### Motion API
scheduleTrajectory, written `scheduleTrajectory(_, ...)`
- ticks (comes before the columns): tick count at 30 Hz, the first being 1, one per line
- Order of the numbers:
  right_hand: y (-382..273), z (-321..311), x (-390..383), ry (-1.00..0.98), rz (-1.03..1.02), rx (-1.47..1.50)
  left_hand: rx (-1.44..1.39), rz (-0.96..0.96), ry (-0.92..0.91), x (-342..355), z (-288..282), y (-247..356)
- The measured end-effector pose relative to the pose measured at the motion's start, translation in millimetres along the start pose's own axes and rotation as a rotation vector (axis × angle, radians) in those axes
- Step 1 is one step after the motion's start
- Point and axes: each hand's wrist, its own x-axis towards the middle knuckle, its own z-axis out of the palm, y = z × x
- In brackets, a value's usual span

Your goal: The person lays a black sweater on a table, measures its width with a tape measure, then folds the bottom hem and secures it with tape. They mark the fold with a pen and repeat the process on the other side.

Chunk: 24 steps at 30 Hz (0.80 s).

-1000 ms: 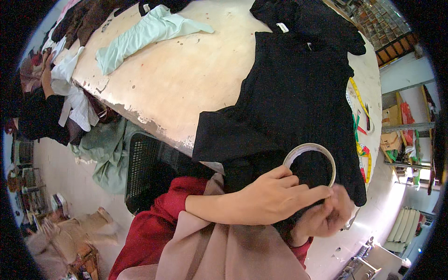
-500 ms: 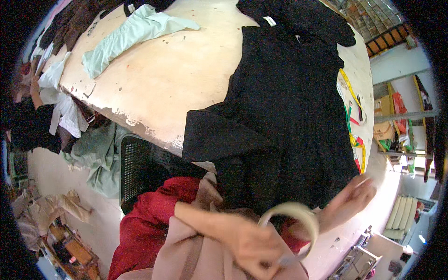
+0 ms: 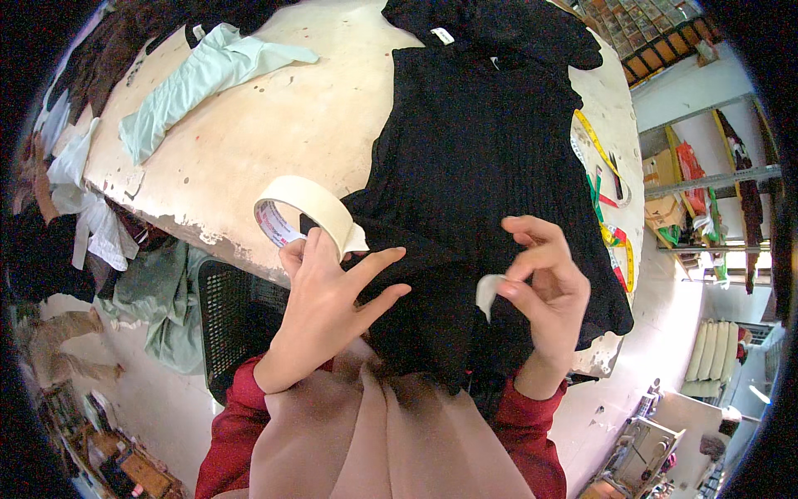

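Note:
A cream roll of masking tape hangs on my left hand, whose curled fingers hold it through the ring while thumb and forefinger stretch out to the right. A loose end of tape sticks out from the roll. Between the thumb and fingertips of my right hand is a short torn strip of tape. Both hands hover over a black pleated garment spread on the table, its near end hanging toward my lap.
The worn pale table carries a light green cloth piece at far left and more black garments at the back. A yellow tape measure lies along the right edge. Below the left edge stands a black perforated basket.
My left hand has risen from my lap with the tape roll to above the table's near edge. My right hand has come inward from the right edge, now showing a tape strip.

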Motion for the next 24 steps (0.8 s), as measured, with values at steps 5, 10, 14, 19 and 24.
scheduleTrajectory(5,3.3,6.7,6.4,0.18,0.078,0.017,-0.029,0.009,0.126,0.5,12.4,-4.7)
scheduleTrajectory(10,4.9,-0.5,8.6,0.207,0.067,0.127,-0.122,-0.012,0.125,13.6,12.9,-2.6)
scheduleTrajectory(14,7.2,19.6,13.6,-0.012,0.009,0.085,-0.112,-0.034,0.113,13.4,8.6,-1.7)
scheduleTrajectory(19,12.8,45.3,19.3,-0.145,-0.143,-0.143,-0.114,-0.034,0.104,14.1,3.3,-0.6)
scheduleTrajectory(24,18.2,58.8,18.2,-0.13,0.009,-0.111,-0.157,-0.055,0.098,13.4,2.3,0.5)
